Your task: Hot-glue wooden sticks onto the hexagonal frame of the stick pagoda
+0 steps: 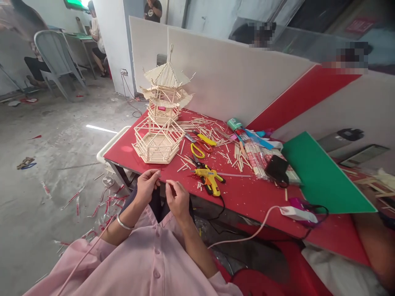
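Note:
My left hand (147,183) and my right hand (178,198) are held close together at the near edge of the red table (247,193), both with fingers pinched. A thin pale stick (163,179) seems to run between the two pinches; it is very small. Just beyond my hands stands a hexagonal stick frame (158,142), and behind it a tiered stick pagoda model (166,88). A yellow glue gun (210,179) lies to the right of my right hand.
Loose sticks (212,135), yellow-handled scissors (200,144), a stick bundle (256,156), a green sheet (321,172) and a power strip (298,213) are on the table. White and red partition boards (234,78) stand behind. Grey chair (54,57) and seated people are far left.

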{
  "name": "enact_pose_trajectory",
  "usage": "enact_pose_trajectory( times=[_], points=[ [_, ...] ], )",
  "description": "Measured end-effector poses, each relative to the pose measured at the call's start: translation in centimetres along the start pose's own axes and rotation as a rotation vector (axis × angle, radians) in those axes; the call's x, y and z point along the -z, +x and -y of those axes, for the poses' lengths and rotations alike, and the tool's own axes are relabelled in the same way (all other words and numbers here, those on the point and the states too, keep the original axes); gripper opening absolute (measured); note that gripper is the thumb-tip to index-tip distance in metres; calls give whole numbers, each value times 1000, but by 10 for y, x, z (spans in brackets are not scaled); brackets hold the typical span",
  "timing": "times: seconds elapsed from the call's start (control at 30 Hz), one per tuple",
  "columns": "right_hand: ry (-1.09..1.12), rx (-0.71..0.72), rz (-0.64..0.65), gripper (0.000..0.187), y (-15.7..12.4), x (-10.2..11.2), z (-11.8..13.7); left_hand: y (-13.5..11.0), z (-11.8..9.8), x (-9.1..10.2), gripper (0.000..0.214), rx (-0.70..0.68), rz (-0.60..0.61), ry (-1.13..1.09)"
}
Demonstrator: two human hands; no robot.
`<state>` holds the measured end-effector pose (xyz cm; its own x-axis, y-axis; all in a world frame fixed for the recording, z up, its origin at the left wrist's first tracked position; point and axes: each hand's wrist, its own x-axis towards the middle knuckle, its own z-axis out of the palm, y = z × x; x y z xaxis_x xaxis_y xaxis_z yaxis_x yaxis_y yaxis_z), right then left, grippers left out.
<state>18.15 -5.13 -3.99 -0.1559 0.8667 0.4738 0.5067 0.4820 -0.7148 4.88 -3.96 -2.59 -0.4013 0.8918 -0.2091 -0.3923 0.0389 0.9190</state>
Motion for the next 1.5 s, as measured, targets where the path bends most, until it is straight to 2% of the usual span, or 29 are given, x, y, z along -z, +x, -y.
enact_pose_trajectory(
  times=[0.17, 0.3, 0.43, 0.53, 0.6, 0.67, 0.73, 0.83, 0.97, 1.1, 1.23, 1.37, 1.5],
  points=[
    [-103, -24, -55, 24, 1, 31, 8, -6, 0, -2, 31, -53, -7, 112],
    [-176, -35, -40, 25, 12, 50, 7, -7, 2, -4, 20, -194, 10, 244],
    [-209, -51, 24, 24, 15, 61, 4, -4, 5, -4, 11, -347, 24, 413],
    [-201, -61, 132, 23, 23, 75, 3, -2, 7, -2, 12, -390, 46, 470],
    [-215, -82, 201, 21, 40, 91, -3, 1, 9, 1, 12, -402, 61, 486],
    [-305, -138, 212, 20, 66, 110, -17, 3, 10, 3, 12, -407, 69, 500],
    [-479, -251, 189, 20, 99, 129, -40, 5, 11, 5, 12, -407, 71, 511],
    [-759, -407, 329, 21, 146, 144, -84, 8, 11, 6, 12, -409, 66, 517],
    [-806, -438, 433, 17, 183, 143, -132, 10, 9, 5, 11, -405, 51, 503],
    [-784, -462, 492, 16, 190, 141, -158, 12, 6, 5, 10, -380, 26, 500],
    [-754, -478, 518, 16, 188, 144, -167, 13, 6, 3, 10, -311, 24, 461],
    [-762, -481, 501, 23, 190, 135, -166, 14, 9, 0, 10, -264, 32, 423],
    [-789, -476, 515, 14, 198, 124, -168, 14, 9, 1, 10, -260, 51, 401]
  ],
)
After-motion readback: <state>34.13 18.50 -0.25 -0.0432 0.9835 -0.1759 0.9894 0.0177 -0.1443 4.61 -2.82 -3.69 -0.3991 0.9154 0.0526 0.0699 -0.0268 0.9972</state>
